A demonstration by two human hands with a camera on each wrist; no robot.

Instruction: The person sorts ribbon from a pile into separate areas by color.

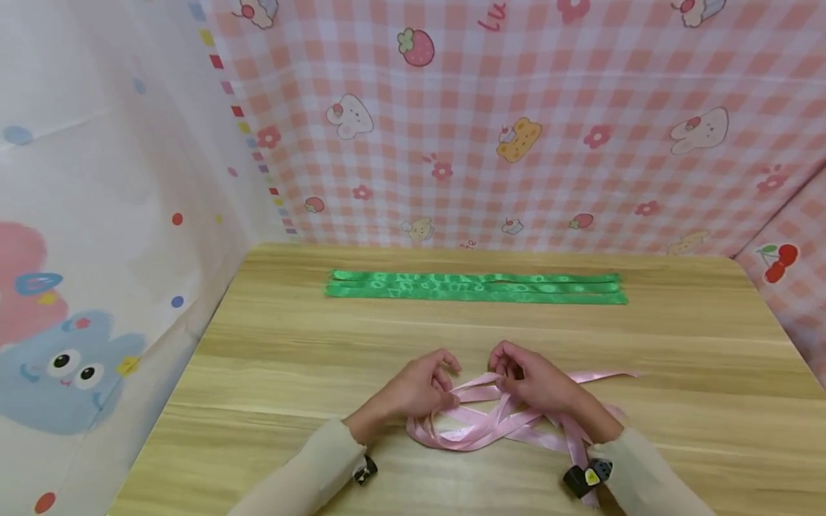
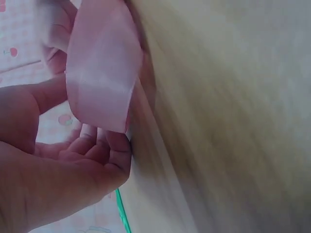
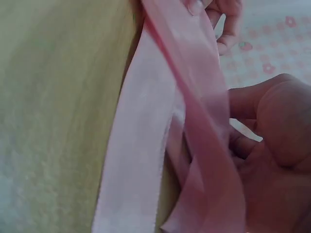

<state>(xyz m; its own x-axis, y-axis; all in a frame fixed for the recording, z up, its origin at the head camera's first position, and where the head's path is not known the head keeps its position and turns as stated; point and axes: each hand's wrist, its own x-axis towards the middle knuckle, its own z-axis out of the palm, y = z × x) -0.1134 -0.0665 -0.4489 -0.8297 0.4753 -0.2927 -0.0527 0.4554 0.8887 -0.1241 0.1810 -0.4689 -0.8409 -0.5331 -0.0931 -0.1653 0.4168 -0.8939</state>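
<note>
A loose tangle of pink satin ribbon point(image 1: 464, 436) lies on the table between my hands, its loops overlapping. My left hand point(image 1: 426, 383) holds a strand at the left of the tangle with thumb and curled fingers. In the left wrist view a broad fold of the pink ribbon point(image 2: 102, 73) hides the thumb's tip. Across from it, my right hand point(image 1: 532, 376) pinches another stretch of ribbon between thumb and fingers. Several ribbon lengths point(image 3: 138, 131) run past the right hand point(image 3: 277, 136) in the right wrist view, covering part of its fingers.
Green ribbon strips point(image 1: 477, 288) lie flat side by side along the far part of the wooden table point(image 1: 271, 401). Behind the table hangs a pink checked cloth point(image 1: 464, 93), and a white patterned cloth point(image 1: 116, 179) hangs at the left.
</note>
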